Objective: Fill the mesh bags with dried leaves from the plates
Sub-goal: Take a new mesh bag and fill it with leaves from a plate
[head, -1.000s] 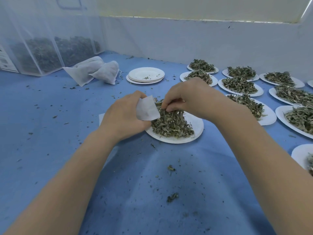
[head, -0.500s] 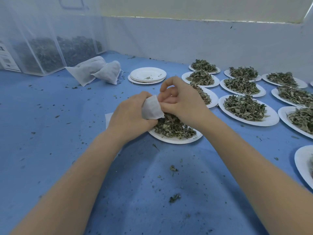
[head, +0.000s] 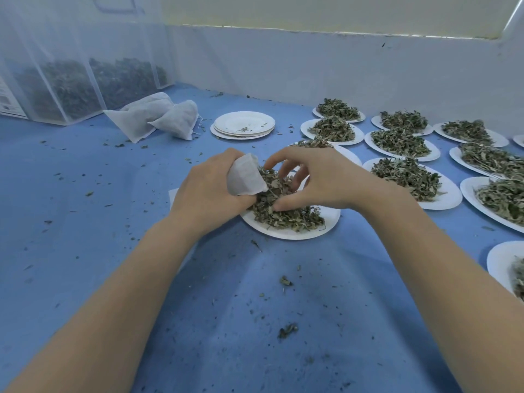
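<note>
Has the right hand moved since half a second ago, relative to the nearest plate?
Yes. The right hand has opened and dropped from the mesh bag onto the leaves.

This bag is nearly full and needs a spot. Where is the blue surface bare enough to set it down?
Freest is the left side of the blue cloth, between the left hand and the finished bags; only crumbs there. The strip in front of the near plate is also open. The right is crowded with filled plates.
</note>
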